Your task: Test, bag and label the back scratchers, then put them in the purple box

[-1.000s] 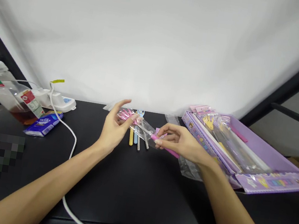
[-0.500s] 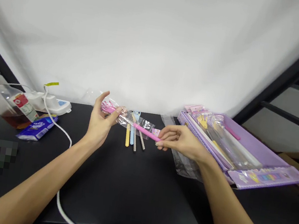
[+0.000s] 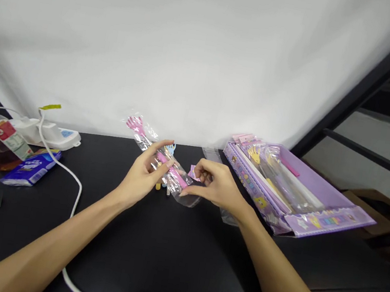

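Pink scratcher [image 3: 178, 178] has slid, seemingly fully, into clear sleeve [image 3: 189, 200].

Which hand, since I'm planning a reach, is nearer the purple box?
Right. The right hand is left of the purple box, apart from it, by the pink stick's handle end; the left hand is farther left, holding the stick.

At centre, a glossy clear plastic sleeve [image 3: 190, 201] is wrinkling around a smooth pink back scratcher [image 3: 177, 178]; the black tabletop [image 3: 164, 245] is looking smooth; at right, the lilac box [image 3: 330, 224] is showing glossy printed card.
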The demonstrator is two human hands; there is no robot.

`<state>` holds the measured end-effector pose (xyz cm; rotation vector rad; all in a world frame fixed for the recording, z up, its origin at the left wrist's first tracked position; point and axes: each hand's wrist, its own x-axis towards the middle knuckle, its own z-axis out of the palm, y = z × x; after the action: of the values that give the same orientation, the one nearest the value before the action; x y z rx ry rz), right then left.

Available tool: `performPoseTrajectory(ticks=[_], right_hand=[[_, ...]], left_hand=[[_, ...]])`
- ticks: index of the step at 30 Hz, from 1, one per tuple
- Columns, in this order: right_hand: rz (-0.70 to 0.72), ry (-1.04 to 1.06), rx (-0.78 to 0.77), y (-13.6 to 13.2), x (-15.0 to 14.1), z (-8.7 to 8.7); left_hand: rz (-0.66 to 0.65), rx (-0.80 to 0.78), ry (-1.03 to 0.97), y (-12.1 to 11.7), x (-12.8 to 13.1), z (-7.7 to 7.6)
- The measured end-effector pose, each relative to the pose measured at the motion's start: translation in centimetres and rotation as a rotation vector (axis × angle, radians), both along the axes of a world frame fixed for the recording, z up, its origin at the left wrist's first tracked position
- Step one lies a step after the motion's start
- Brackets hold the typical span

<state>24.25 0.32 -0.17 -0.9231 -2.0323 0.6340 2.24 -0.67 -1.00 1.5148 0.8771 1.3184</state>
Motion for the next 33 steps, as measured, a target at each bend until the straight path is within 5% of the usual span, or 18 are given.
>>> performPoseTrajectory(ticks=[4, 8, 14, 19, 26, 33], right_hand=[[0.199, 0.080, -0.221, -0.2, 1.2, 1.2], [0.420, 0.010, -0.264, -0.3, 2.6, 2.0], [0.279, 0.037, -0.147, -0.5, 0.9, 1.5], [0.158, 0.119, -0.154, -0.3, -0.2, 0.6], [0.104, 0.236, -0.592, -0.2, -0.3, 0.3], [0.115, 0.124, -0.666, 0.0, 0.2, 0.9]], left_hand=[[-0.008, -0.086, -0.073, 0.3, -0.4, 0.2], [0.007, -0.152, -0.193, 0.6, -1.0, 1.0], [-0.071, -0.152, -0.185, 0.3, -0.6, 0.5], [-0.102, -0.024, 0.021, -0.1, 0.0, 0.0], [-0.201, 0.068, 0.121, -0.3, -0.4, 0.0], [-0.180, 0.023, 0.155, -0.1, -0.9, 0.5]])
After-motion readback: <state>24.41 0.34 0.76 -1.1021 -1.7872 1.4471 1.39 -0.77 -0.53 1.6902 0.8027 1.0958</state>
